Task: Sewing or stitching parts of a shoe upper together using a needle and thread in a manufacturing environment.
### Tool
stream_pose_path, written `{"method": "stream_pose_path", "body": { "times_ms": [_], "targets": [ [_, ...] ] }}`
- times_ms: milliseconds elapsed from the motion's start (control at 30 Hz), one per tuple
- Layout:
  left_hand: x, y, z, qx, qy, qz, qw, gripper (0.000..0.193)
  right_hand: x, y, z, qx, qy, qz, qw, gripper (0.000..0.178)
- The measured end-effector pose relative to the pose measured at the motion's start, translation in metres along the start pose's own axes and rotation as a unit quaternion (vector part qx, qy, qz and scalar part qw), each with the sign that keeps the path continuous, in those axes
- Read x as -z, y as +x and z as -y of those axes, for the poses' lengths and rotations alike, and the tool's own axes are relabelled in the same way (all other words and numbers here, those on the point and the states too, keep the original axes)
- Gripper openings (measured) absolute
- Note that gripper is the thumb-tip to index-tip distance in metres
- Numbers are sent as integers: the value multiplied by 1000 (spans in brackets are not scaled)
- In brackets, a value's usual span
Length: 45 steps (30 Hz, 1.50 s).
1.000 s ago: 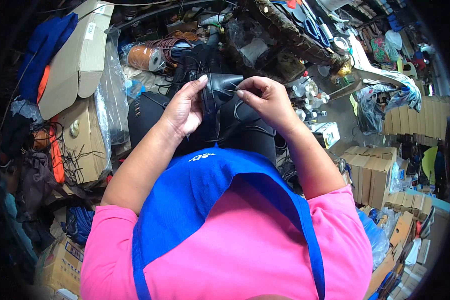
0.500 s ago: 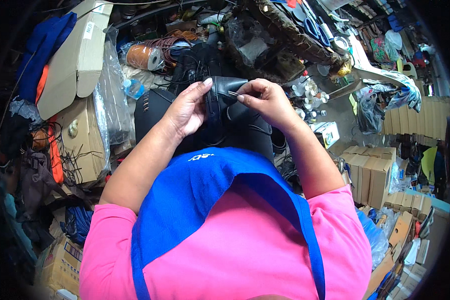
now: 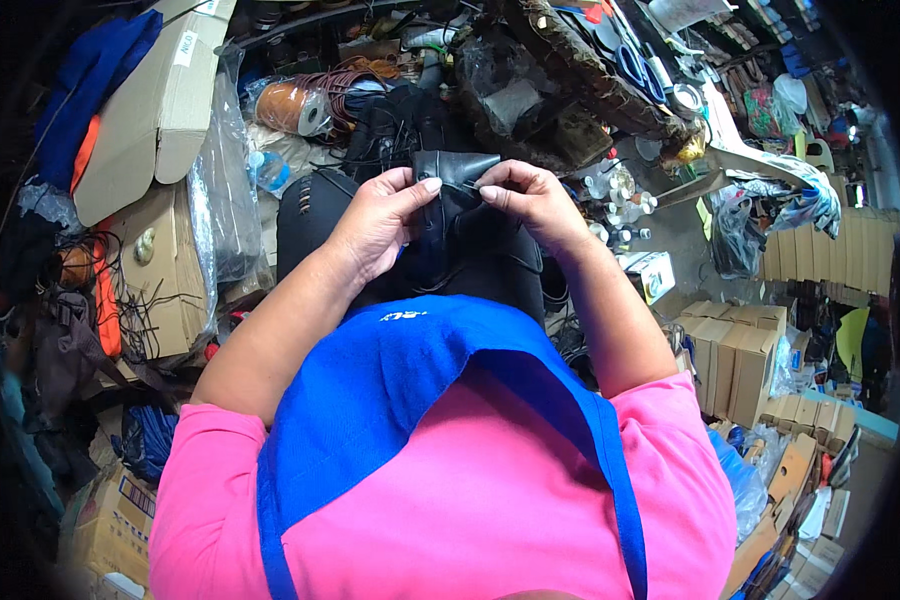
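Over my lap is a black leather piece (image 3: 458,168), shaped like part of a shoe upper, with its flat flap at the far end. My left hand (image 3: 378,218) grips its left edge, thumb pressed on top and fingers curled behind. At the right side of the flap, the thumb and forefinger of my right hand (image 3: 532,200) pinch a thin metal needle, of which only a tiny tip shows now. The lower part of the leather blends into my dark trousers, so its outline there is hard to make out.
A rough wooden block (image 3: 610,85) stands ahead, with blue-handled scissors (image 3: 638,72) on it. Small bottles (image 3: 625,195) cluster to the right. At the left are an orange thread spool (image 3: 288,108) and a cardboard box (image 3: 130,140). Stacked cartons (image 3: 732,350) stand at right.
My left thumb has come down onto the leather and the flap is more creased near it. The needle, plain to see before, is now mostly hidden at my right fingertips.
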State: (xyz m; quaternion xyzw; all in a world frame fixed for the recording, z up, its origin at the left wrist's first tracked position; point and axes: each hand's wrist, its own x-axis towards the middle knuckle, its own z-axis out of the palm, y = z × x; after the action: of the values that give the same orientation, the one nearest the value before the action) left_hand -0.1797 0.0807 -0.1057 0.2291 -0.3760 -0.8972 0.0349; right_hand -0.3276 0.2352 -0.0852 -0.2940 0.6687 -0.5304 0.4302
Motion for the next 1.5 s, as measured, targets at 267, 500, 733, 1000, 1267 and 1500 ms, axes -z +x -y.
{"method": "stream_pose_path", "body": {
  "times_ms": [267,500,733,1000,1267,1500],
  "targets": [
    [0,1,-5,26,2,55,998,18,-11,-1,-2,22,20,-32,999,13],
    [-2,5,0,30,0,57,998,19,-13,-2,2,8,38,-51,998,14],
    [4,9,4,44,-67,70,994,23,10,-21,28,-2,81,-133,988,13],
    [2,6,5,26,-48,88,995,25,-4,-26,22,121,-310,-128,934,13],
    [-1,6,8,27,-54,84,995,25,-12,-17,8,154,-291,-150,932,9],
    [1,8,7,38,-47,62,996,20,-5,-24,5,138,-297,-170,929,11]
  ]
}}
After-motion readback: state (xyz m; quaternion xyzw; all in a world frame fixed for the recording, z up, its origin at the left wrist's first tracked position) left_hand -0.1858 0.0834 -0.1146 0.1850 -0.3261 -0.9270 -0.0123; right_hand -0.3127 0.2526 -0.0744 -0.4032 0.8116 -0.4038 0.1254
